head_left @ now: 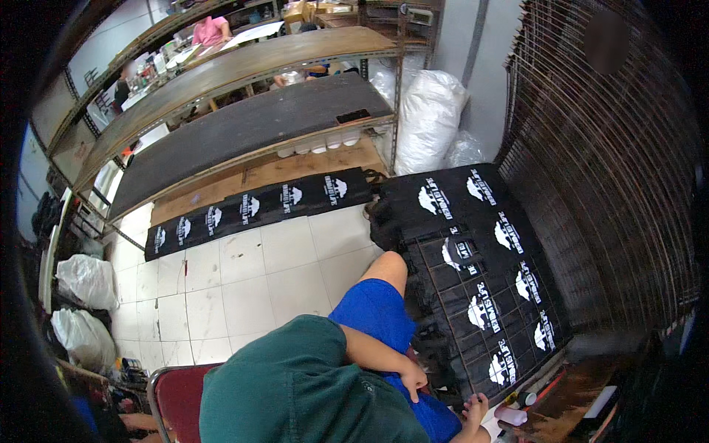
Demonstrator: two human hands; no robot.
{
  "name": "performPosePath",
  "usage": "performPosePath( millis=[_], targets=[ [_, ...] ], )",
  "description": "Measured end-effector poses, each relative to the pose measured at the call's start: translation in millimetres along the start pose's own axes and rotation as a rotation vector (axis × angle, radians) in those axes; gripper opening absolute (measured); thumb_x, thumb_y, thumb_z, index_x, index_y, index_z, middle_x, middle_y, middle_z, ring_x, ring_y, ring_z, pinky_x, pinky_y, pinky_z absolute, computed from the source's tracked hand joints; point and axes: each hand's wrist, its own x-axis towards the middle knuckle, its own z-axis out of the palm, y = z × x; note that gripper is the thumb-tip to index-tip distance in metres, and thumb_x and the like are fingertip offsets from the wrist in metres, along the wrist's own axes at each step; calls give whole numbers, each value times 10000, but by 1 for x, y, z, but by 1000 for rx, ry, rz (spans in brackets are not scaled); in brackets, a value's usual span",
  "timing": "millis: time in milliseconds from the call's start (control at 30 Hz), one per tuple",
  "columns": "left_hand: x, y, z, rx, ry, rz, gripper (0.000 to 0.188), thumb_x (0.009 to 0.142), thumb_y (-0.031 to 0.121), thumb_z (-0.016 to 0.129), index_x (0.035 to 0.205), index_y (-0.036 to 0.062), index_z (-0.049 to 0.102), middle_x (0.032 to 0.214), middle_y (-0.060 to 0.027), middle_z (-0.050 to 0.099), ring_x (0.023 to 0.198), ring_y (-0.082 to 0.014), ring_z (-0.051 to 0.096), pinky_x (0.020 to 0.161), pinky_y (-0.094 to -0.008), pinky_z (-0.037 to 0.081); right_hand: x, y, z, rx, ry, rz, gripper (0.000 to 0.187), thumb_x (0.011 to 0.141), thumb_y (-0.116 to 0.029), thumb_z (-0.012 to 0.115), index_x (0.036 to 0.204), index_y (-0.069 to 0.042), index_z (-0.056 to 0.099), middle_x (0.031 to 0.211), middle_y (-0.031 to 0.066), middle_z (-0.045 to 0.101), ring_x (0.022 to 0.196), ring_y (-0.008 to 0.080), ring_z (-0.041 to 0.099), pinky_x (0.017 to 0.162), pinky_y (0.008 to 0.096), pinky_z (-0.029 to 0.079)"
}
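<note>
Seated person's hand [413, 382] rests loosely curled on blue shorts [377, 310], grasping nothing; other hand unseen; wire rack [473, 295] of black printed shirts just right, running away

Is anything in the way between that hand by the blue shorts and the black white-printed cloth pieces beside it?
Yes. A dark wire grid lies over the nearer black white-printed cloth pieces, next to the hand resting by the blue shorts. The farther pieces look uncovered.
</note>
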Motion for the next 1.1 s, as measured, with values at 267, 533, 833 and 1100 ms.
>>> performPosePath(
  millis=[267,533,833,1100],
  targets=[
    [-2,-13,5,-43,33,15,619,663,632,653,646,27,525,695,-134,578,666,-257,550,566,-385,410,-17,-18,17,-16,-3,-20,398,809,-187,596,1174,-90,472,797,46,576,603,120,557,436,218,418],
    [-3,3,-17,17,-60,-27,624,688,649,619,756,34,534,767,-127,587,720,-254,547,615,-376,427,8,6,11,79,-18,-145,423,791,-189,642,1155,-42,484,761,41,558,579,108,502,461,234,388],
    [0,19,-20,-25,-155,-211,642,682,646,636,887,42,558,754,-74,578,703,-172,543,627,-284,433,5,6,16,-232,201,-238,482,740,-380,671,1116,-94,577,857,135,632,812,243,608,722,350,479],
    [4,19,-17,1,-161,-214,619,675,623,662,888,52,552,715,-51,556,650,-153,530,596,-262,415,-12,-1,8,-302,205,-148,490,731,-382,670,1118,-96,576,861,150,636,825,266,619,752,351,479]
  ],
)
